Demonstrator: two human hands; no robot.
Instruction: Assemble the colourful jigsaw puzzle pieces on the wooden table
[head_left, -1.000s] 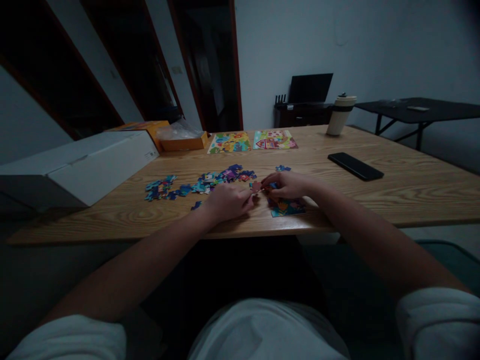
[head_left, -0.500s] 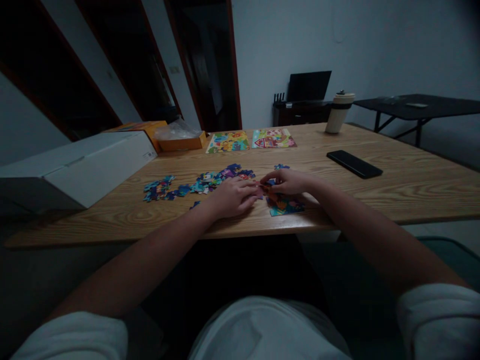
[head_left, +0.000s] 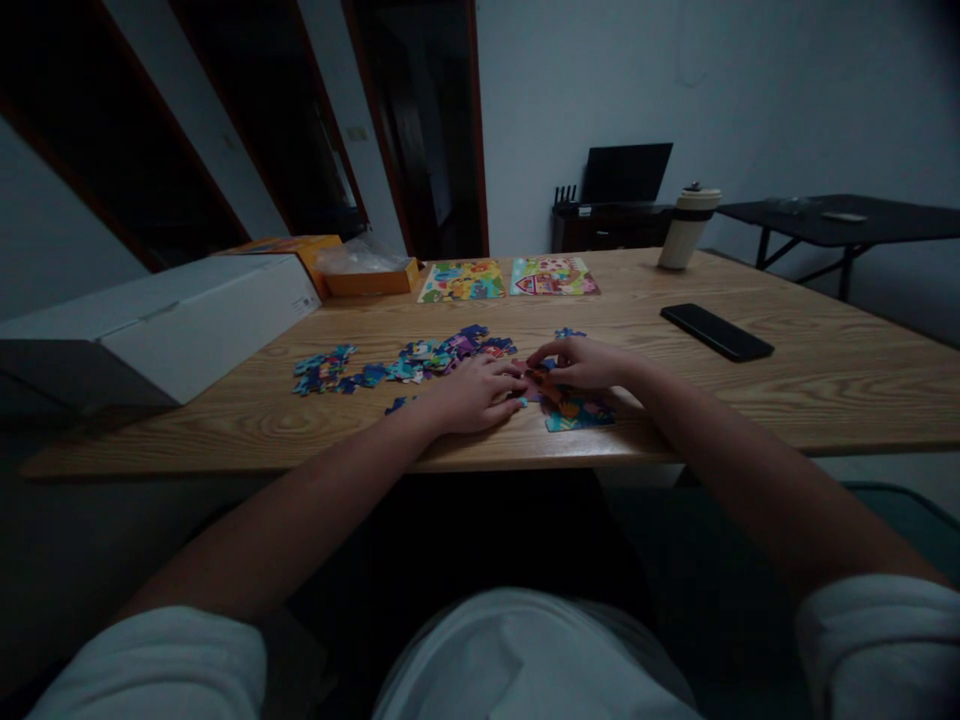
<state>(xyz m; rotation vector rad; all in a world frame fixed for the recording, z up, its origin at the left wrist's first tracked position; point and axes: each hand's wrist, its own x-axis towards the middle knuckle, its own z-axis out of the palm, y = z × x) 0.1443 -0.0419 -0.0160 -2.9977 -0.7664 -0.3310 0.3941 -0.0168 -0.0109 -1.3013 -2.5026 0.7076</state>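
Near the table's front edge, a partly joined jigsaw puzzle point(head_left: 577, 415) lies flat, with teal, orange and purple parts showing. My right hand point(head_left: 581, 362) curves over its top, thumb and forefinger bent down on a puzzle piece mostly hidden beneath them. My left hand point(head_left: 480, 394) rests palm down just to the left, fingers stretched and slightly apart. Its fingertips touch the left edge of a pink puzzle piece point(head_left: 531, 388) between the hands. Behind the left hand spreads a pile of loose puzzle pieces point(head_left: 412, 362), mainly blue, teal and purple.
Two colourful picture sheets point(head_left: 463, 281) lie farther back. A white box point(head_left: 210, 325) and an orange tray point(head_left: 375, 278) with clear plastic stand left. To the right are a black phone point(head_left: 716, 332) and a cream cup point(head_left: 686, 230). A few blue pieces point(head_left: 570, 332) lie behind my right hand.
The view has shifted slightly. Both hands stay close together at the puzzle, with small finger movements; more of the pink piece shows between them now.
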